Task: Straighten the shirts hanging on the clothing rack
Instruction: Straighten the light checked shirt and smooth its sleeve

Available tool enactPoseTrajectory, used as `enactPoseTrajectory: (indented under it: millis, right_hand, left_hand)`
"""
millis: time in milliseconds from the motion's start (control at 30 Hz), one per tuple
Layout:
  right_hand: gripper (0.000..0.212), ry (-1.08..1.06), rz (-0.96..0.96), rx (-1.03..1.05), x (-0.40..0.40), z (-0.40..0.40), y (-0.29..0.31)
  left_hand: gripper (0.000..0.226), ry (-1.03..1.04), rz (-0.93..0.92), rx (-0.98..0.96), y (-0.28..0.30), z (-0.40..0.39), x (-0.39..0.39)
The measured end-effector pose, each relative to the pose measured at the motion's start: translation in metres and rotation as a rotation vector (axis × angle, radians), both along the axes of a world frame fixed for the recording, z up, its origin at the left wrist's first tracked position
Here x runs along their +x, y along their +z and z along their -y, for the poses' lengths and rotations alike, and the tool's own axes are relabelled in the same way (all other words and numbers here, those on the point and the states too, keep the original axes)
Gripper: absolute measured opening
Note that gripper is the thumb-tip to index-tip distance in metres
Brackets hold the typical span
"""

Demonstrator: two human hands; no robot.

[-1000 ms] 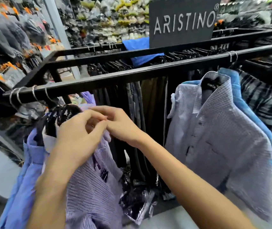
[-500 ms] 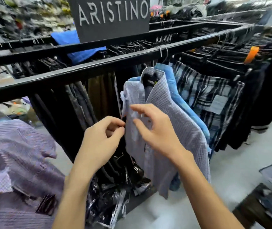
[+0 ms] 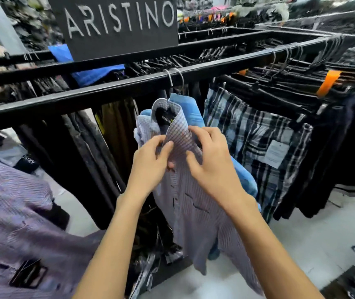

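Just below the rack rail (image 3: 107, 91), both hands — left hand (image 3: 150, 167), right hand (image 3: 211, 167) — pinch the checked shirt (image 3: 193, 212) at its collar, mid-straightening; next, probably smoothing the placket downward.

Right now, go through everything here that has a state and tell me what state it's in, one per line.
Checked shirt: hanging on the rail, collar spread open.
Left hand: pinching the shirt's front edge below the collar.
Right hand: gripping the collar's other side.
Blue shirt: hanging directly behind.
Plaid shirt: hanging, paper tag attached.
Black rail: holding the hanger hooks.

A checked shirt (image 3: 196, 212) on the black rail (image 3: 107, 93) is pinched at the collar by left hand (image 3: 150, 167) and right hand (image 3: 211, 167).
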State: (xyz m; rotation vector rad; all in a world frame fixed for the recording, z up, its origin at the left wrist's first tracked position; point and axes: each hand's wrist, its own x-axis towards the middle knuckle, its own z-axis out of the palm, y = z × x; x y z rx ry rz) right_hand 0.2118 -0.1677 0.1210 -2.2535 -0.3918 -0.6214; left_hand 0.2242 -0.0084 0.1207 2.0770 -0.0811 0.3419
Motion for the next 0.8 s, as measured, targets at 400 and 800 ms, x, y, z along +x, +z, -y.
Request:
enactPoseTrajectory:
  millis: [400, 800]
  right_hand:
    - [0.055, 0.404, -0.207, 0.025, -0.002, -0.030, -0.001]
    - [0.052, 0.303, -0.167, 0.031, -0.049, -0.112, -0.020]
  left_hand:
    - [0.014, 0.276, 0.131, -0.033, -0.014, -0.050, -0.046]
    - [0.064, 0.286, 0.188, -0.284, -0.047, -0.110, -0.119]
